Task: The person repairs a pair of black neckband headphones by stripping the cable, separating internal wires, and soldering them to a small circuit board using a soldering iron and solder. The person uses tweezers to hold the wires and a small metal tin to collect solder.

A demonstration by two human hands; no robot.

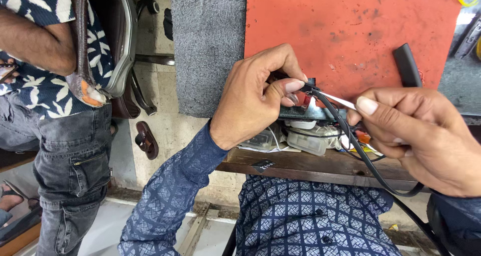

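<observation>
The end of a black cable (350, 141) is being pinched between the thumb and curled fingers of the left hand (258, 98), right at the near edge of the orange mat (350, 35). A thin white strip (338, 100), sticking out from the cable end, is being gripped between the thumb and forefinger of the right hand (416, 136), whose other fingers are being kept folded in. The two hands are being held just apart, with the strip stretched between them. The cable itself is being let hang down from the left hand's pinch, looping below the mat and past the right wrist.

Just below the mat's near edge, clear plastic boxes (305, 141) are being kept on a wooden shelf (320, 167). On the mat's right side a black tube (407, 65) is lying. Left of the mat a grey pad (208, 45) is being seen, and well left of that a person in grey trousers (70, 161) is standing.
</observation>
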